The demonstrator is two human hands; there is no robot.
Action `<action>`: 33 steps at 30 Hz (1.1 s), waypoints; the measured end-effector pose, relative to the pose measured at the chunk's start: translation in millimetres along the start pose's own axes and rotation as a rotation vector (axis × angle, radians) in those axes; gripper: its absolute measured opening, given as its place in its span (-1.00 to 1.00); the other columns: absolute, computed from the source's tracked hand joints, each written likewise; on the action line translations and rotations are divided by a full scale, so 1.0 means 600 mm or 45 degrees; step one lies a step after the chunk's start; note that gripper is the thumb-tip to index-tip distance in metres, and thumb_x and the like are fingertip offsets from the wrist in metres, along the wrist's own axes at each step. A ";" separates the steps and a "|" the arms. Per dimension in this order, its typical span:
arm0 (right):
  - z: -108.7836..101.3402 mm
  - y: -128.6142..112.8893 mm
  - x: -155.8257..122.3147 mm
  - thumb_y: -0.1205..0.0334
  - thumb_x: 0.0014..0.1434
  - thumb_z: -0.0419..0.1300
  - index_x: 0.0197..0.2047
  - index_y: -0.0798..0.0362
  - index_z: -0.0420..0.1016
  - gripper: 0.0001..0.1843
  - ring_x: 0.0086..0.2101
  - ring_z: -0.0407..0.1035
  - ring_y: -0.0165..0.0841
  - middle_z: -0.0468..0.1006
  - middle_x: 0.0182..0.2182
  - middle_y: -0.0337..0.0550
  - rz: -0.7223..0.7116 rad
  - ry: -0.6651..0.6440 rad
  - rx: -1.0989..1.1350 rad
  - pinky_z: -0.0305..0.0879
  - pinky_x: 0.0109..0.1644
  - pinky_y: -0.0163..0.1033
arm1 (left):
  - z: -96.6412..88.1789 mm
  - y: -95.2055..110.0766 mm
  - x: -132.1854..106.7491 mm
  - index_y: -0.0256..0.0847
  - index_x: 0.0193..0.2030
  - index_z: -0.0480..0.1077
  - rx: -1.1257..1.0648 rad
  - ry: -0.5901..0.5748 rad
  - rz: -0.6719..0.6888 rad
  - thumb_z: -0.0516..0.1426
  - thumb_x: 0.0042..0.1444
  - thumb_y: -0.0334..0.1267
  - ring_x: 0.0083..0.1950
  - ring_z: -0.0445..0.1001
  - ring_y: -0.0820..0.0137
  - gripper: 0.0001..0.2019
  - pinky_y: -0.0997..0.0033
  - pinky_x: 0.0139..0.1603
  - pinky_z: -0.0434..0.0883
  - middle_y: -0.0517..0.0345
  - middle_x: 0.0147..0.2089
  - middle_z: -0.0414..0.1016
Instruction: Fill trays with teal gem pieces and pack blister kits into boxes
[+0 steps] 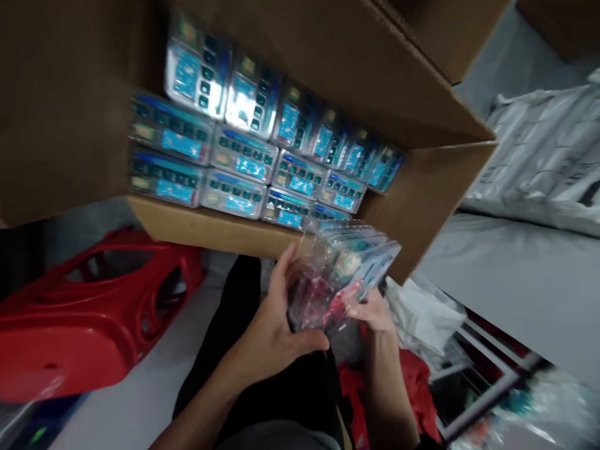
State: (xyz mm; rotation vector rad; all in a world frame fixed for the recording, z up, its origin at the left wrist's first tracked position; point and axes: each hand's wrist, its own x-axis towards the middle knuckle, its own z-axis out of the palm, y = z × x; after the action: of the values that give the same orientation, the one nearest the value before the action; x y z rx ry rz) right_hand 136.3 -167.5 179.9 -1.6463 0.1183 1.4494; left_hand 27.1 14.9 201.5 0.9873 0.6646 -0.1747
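A stack of clear plastic packs (344,269) with pink pieces inside is held between my two hands, just over the near edge of a large cardboard box (220,228). My left hand (276,319) wraps the left side of the stack, thumb along its lower edge. On the right side, my right hand (372,309) grips the packs, its fingers partly hidden behind them. Inside the box, rows of similar clear packs (248,162) with blue and teal contents lie side by side. The picture is blurred, so the print cannot be read.
A red plastic stool (107,300) lies at the left, beside the box. White wrapped bundles (544,144) are stacked at the right. Crumpled clear plastic (544,412) and a pale frame (482,387) lie at the lower right. Cardboard flaps stand up around the box.
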 end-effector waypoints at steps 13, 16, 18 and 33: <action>0.092 0.066 0.072 -0.20 -0.18 0.42 0.14 0.01 0.26 -0.11 0.04 0.42 -0.14 0.42 0.14 0.02 0.163 -0.085 0.115 0.36 0.12 -0.06 | -0.087 -0.114 0.008 -0.15 0.21 0.15 -0.265 0.392 -0.457 0.34 -0.19 -0.22 0.14 0.44 0.18 -0.22 0.19 0.13 0.40 -0.07 0.18 0.39; 0.109 0.064 0.071 -0.19 -0.15 0.40 0.14 0.01 0.24 -0.13 0.03 0.41 -0.13 0.44 0.10 0.02 0.206 -0.077 0.080 0.33 0.14 -0.02 | -0.111 -0.119 -0.007 -0.16 0.17 0.20 -0.348 0.378 -0.497 0.37 -0.21 -0.20 0.10 0.46 0.20 -0.23 0.21 0.12 0.39 -0.05 0.14 0.43; 0.125 0.053 0.071 -0.14 -0.17 0.42 0.14 0.01 0.23 -0.13 0.03 0.39 -0.14 0.45 0.06 -0.01 0.218 -0.050 0.016 0.32 0.15 -0.01 | -0.125 -0.122 -0.023 -0.17 0.14 0.26 -0.446 0.361 -0.553 0.39 -0.20 -0.20 0.06 0.48 0.21 -0.27 0.21 0.11 0.39 -0.01 0.08 0.48; 0.532 0.039 0.197 0.01 -0.10 0.32 0.05 0.07 0.22 -0.32 -0.04 0.43 -0.17 0.45 -0.02 0.06 -0.196 -0.747 -0.866 0.32 0.13 -0.04 | -0.327 -0.194 -0.288 -0.29 -0.13 0.44 -1.181 1.455 0.099 0.41 -0.18 -0.25 -0.19 0.59 0.24 -0.55 0.23 -0.02 0.47 0.03 -0.21 0.61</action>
State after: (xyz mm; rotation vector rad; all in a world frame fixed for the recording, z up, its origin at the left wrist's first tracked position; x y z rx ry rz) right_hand -77.9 86.1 102.6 -1.5980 -0.8953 1.9051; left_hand -245.2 84.3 147.4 0.1122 1.5450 0.7792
